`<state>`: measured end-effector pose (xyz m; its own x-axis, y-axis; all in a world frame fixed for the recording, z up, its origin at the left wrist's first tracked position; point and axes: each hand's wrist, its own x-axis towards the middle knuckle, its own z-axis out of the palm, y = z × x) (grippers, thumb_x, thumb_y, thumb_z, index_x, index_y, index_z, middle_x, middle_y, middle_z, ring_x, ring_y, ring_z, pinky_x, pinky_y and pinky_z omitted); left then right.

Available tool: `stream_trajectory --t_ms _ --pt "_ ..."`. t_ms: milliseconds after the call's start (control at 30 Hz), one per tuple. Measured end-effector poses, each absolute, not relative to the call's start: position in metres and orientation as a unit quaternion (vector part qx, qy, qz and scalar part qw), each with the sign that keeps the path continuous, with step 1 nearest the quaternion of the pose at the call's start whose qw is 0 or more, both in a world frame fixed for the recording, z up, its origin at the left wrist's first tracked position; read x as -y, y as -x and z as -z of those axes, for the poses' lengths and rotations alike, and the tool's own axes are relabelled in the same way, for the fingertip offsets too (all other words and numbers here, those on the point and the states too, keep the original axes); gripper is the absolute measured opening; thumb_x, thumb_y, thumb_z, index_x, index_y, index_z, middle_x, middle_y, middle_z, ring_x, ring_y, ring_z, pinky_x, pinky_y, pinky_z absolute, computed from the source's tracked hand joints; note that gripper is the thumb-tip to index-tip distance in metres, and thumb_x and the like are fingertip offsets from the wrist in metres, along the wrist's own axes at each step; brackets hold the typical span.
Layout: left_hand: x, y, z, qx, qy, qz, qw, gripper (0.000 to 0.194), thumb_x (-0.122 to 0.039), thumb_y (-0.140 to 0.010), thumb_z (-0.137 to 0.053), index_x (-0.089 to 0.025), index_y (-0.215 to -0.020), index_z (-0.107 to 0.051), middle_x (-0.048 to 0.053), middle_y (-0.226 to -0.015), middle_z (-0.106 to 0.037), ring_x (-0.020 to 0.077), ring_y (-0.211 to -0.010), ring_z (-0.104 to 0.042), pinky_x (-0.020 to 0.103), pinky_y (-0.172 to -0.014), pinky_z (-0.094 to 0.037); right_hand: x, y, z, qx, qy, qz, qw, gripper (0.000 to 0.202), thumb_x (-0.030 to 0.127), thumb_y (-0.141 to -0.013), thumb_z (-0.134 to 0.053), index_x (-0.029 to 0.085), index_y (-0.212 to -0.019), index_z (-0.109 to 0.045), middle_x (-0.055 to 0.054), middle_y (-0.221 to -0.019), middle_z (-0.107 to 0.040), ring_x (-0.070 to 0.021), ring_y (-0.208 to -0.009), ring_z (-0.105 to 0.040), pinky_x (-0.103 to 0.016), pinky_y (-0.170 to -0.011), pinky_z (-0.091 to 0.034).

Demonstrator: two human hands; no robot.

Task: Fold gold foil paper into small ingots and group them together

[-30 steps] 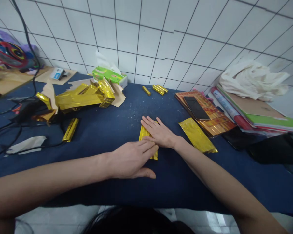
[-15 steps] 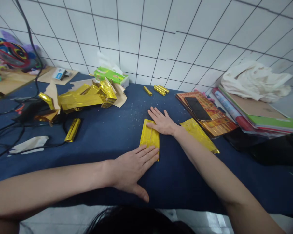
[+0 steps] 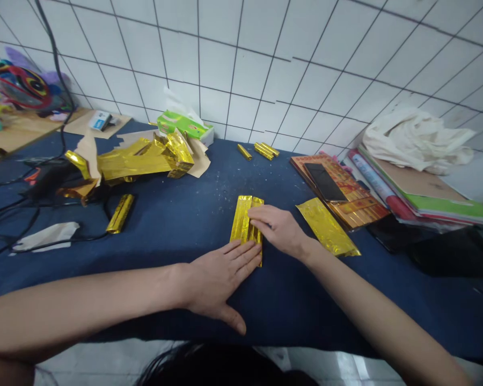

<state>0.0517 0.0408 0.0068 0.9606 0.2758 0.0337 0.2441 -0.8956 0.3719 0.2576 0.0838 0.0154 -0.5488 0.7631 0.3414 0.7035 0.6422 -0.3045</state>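
Note:
A folded strip of gold foil paper point(image 3: 241, 215) lies in front of me on the dark blue cloth point(image 3: 185, 214), with a lengthwise seam down its middle. My left hand point(image 3: 221, 279) rests flat over its near end, fingers outstretched and thumb apart. My right hand point(image 3: 279, 228) is closed, with thumb and fingertips pinched at the seam; the exact grip is partly hidden. Just right of that hand lies a second flat piece of gold foil point(image 3: 329, 226).
Crumpled gold foil point(image 3: 137, 161) and a green tissue box point(image 3: 183, 124) are at back left. A gold roll point(image 3: 121, 213) lies near black cables point(image 3: 36, 214). Small gold rolls point(image 3: 263, 151) stand by the wall. A phone point(image 3: 325, 182) tops red-gold packets point(image 3: 356, 203) at right.
My right hand has gone from lying open on the foil's far part to a pinch at its seam, shifting slightly right and nearer. My left hand has stayed in place.

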Motion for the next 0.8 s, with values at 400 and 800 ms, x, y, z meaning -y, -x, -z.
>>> stream_trajectory --t_ms 400,800 --pt "-0.04 -0.051 -0.008 -0.135 -0.97 -0.057 0.196 0.097 -0.07 -0.073 -0.041 -0.002 -0.139 -0.021 0.022 -0.145 -0.014 0.03 -0.136 -0.012 0.042 -0.111 -0.013 -0.077 -0.26 -0.002 0.911 0.387 0.011 0.141 0.033 0.022 -0.09 -0.039 0.014 -0.113 -0.06 -0.011 -0.122 -0.058 -0.02 -0.114 -0.052 -0.043 -0.101 -0.035" --pt "-0.045 -0.044 -0.016 -0.179 -0.969 -0.057 0.16 0.087 -0.07 -0.073 -0.04 -0.005 -0.13 -0.039 0.023 -0.138 -0.035 0.032 -0.131 -0.027 0.042 -0.105 -0.026 -0.078 -0.261 0.0 0.915 0.378 0.002 0.14 0.031 0.024 -0.09 -0.039 0.017 -0.111 -0.061 -0.01 -0.122 -0.058 -0.0205 -0.114 -0.052 -0.048 -0.103 -0.029"
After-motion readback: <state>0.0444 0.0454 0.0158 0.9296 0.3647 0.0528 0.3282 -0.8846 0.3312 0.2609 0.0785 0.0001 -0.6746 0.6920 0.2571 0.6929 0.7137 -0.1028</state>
